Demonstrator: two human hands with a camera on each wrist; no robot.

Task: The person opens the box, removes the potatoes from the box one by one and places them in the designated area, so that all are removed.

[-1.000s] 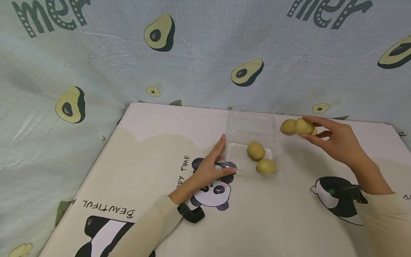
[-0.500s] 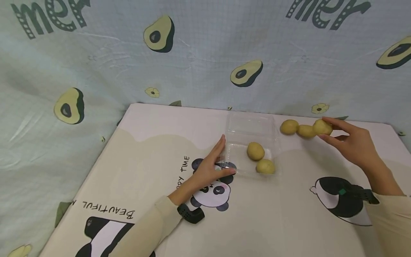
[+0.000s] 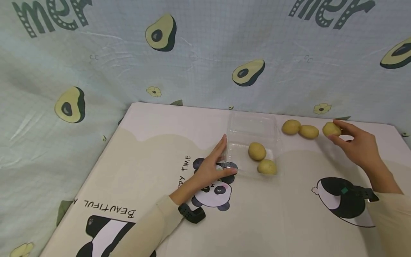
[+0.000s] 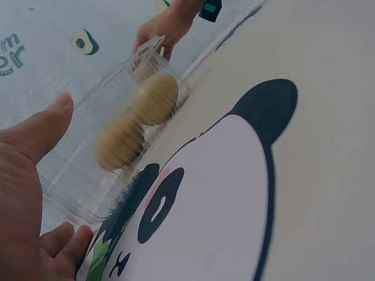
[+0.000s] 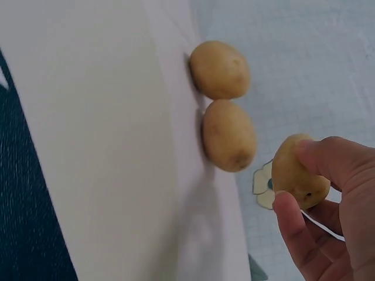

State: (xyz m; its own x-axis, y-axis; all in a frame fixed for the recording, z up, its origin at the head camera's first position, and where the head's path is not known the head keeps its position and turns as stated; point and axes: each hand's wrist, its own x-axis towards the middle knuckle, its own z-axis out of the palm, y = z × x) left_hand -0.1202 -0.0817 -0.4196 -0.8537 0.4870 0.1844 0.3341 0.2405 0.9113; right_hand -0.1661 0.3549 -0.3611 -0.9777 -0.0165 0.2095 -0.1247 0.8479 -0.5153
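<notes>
My right hand [image 3: 361,146] pinches a potato [image 3: 331,129] between thumb and fingers, at the back right of the table. In the right wrist view that potato [image 5: 296,172] shows apart from the two others. To its left, one potato [image 3: 309,131] lies end to end with another potato [image 3: 291,127] by the table's back edge. My left hand [image 3: 210,169], fingers and thumb spread, rests against the left side of a clear plastic clamshell box [image 3: 236,153]. Its lid [image 3: 252,125] is folded back. Inside the box are a rear potato [image 3: 257,151] and a front potato [image 3: 267,167].
The table cover [image 3: 250,221] is pale, with panda drawings and lettering. Behind it hangs a light curtain [image 3: 199,64] printed with avocados, meeting the table's back edge. A black band [image 3: 192,213] sits on the left wrist.
My right hand has moved right with its potato, drawing it away from the two at the back edge and uncovering the nearer one. The left hand and box have stayed put.
</notes>
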